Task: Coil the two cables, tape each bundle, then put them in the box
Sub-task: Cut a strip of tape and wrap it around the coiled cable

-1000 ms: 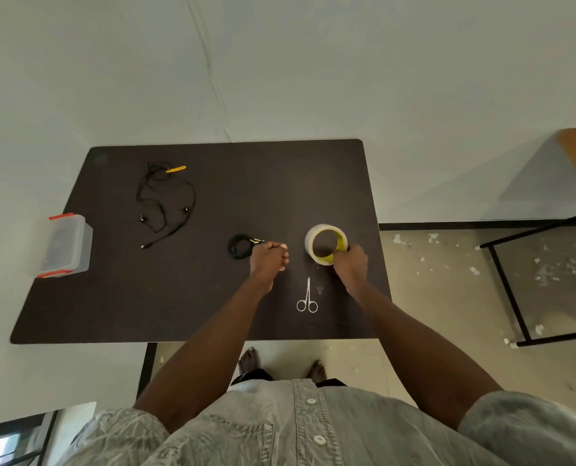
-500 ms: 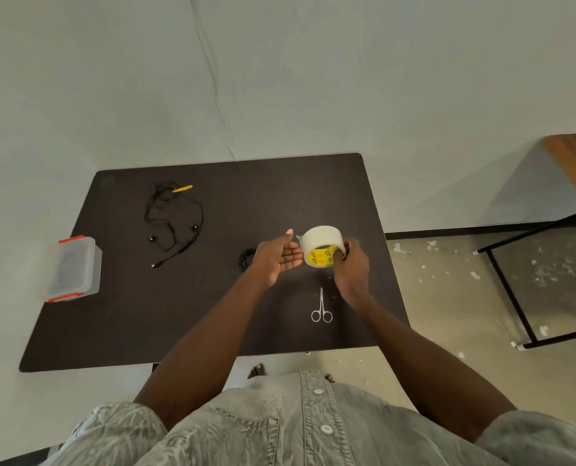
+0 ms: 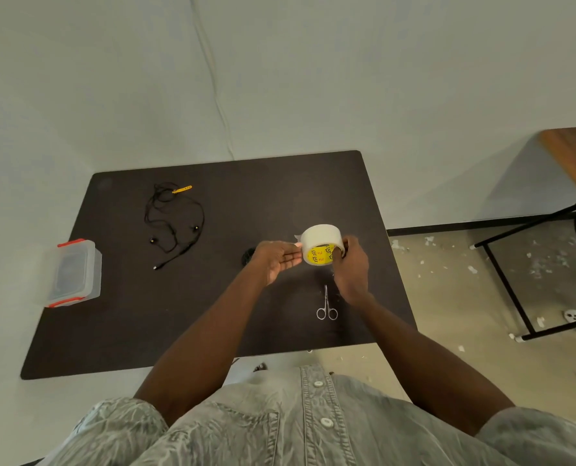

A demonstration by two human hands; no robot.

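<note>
White tape roll (image 3: 320,243) in right hand (image 3: 351,267), one scissors (image 3: 326,306), one box (image 3: 74,273)

My right hand (image 3: 350,264) holds a roll of white tape (image 3: 320,244); its inner core is yellow with red and black printing. The rectangular tabletop (image 3: 212,314) is dark brown, near black. The loose thin cable (image 3: 174,223) is black, with a yellow tag at its far end. The clear plastic box (image 3: 73,274) has red-orange clips. The small scissors (image 3: 326,306) are silver metal. My shirt (image 3: 279,428) is pale grey, mottled.
</note>
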